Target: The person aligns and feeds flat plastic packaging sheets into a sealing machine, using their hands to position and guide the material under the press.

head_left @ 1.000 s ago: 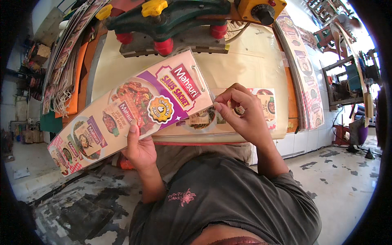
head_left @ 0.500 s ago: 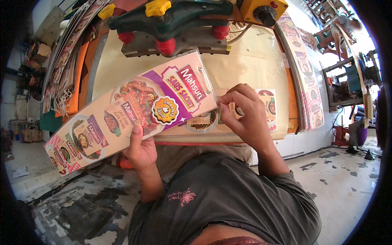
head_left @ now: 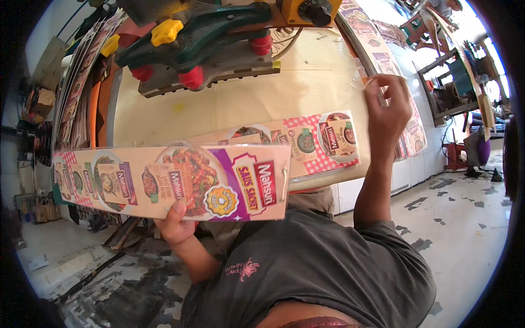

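Note:
A long laminated printed card [head_left: 139, 183], showing food dishes and a purple band, lies almost level across the near left of the table. My left hand [head_left: 178, 225] is closed on its lower edge, thumb on top. Metal eyelets show at the card's right end. Behind it, partly covered, a similar printed card [head_left: 303, 146] with a red checked pattern rests on the table. My right hand [head_left: 389, 106] is raised at the table's right side, near a stack of printed cards [head_left: 377, 46]. Its fingers are curled into a pinch; whatever they hold, if anything, is too small to make out.
A dark green press arm [head_left: 219, 38] with red knobs and a grey plate stands over the cream-covered table [head_left: 180, 120]. A yellow control box [head_left: 311, 12] with a black dial is beside it. More printed cards [head_left: 82, 93] are stacked at left. A person [head_left: 437, 16] is at far right.
My right hand has left the held card's eyelet end and moved right and up. The held card has turned from slanting to nearly level, uncovering more of the card behind. The view has shifted.

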Demonstrator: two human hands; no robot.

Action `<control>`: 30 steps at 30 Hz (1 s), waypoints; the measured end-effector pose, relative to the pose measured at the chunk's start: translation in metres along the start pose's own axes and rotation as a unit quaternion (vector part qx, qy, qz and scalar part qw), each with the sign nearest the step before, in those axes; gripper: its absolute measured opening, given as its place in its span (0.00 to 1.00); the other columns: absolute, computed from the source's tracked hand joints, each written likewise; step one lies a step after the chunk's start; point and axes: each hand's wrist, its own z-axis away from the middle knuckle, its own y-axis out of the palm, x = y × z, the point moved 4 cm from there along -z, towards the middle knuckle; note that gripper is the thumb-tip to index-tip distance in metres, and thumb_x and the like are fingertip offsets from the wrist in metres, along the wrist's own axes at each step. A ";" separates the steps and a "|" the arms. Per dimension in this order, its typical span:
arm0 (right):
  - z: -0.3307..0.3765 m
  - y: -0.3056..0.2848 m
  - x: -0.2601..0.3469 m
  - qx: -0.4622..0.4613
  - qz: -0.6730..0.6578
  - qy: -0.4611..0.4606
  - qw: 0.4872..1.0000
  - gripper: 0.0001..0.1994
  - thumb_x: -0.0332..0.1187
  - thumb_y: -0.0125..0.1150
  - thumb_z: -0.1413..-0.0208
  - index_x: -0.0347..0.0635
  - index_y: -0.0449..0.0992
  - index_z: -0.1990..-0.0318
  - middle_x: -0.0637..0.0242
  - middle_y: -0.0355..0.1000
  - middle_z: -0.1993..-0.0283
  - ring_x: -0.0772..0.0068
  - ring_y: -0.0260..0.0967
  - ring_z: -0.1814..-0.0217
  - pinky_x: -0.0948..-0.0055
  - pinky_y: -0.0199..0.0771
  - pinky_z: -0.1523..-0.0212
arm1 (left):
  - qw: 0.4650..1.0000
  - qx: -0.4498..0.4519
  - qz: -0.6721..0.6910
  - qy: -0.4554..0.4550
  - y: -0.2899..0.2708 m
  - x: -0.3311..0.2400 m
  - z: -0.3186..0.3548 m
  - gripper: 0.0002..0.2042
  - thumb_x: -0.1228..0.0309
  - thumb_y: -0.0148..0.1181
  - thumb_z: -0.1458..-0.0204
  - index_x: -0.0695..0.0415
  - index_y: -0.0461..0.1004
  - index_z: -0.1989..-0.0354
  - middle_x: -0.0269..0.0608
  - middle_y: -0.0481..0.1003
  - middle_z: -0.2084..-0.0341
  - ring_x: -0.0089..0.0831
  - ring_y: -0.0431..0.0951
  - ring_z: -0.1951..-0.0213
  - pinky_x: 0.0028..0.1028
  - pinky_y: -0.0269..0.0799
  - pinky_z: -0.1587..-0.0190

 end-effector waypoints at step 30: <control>0.034 0.002 0.040 0.405 -0.271 -0.008 0.873 0.12 0.29 0.68 0.48 0.35 0.80 0.56 0.60 0.78 0.60 0.66 0.74 0.56 0.70 0.70 0.54 | 0.960 0.237 -0.098 -0.114 0.107 0.036 0.012 0.26 0.75 0.66 0.40 0.67 0.66 0.35 0.46 0.75 0.41 0.31 0.75 0.41 0.32 0.72 0.38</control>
